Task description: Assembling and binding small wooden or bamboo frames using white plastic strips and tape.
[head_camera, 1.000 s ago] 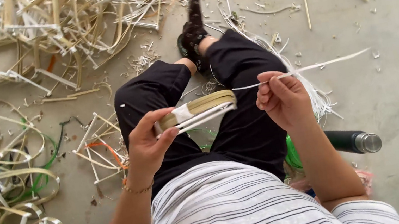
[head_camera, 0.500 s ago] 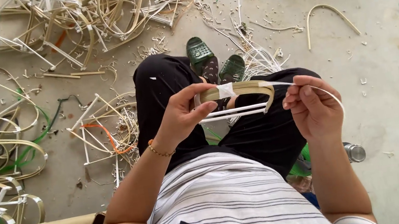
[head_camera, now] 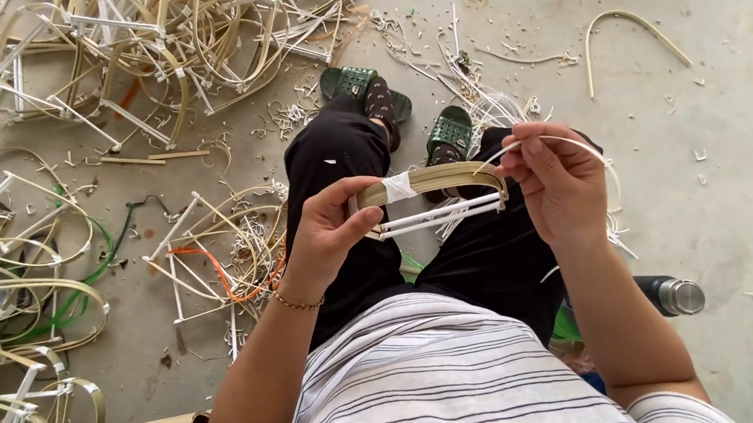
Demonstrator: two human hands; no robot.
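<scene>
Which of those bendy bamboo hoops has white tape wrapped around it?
The bamboo hoop held up between the left hand and right hand, over the lap. Its white tape band sits near the left thumb; the loose curved strips on the floor look bare.

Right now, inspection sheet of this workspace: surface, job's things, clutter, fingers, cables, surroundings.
Surface: bare concrete floor, littered with shavings.
Job's things: curved bamboo-strip frame with a white tape band, held over the lap; thin white strip arcing from its right end.
Clutter: pile of bamboo frames top left; more frames at left; loose curved strip.
Fingers: left hand grips the frame's left end; right hand pinches the white strip.
Cables: green cord and a thin dark cord among the left frames.
Surroundings: dark bottle lower right, green sandals.
</scene>
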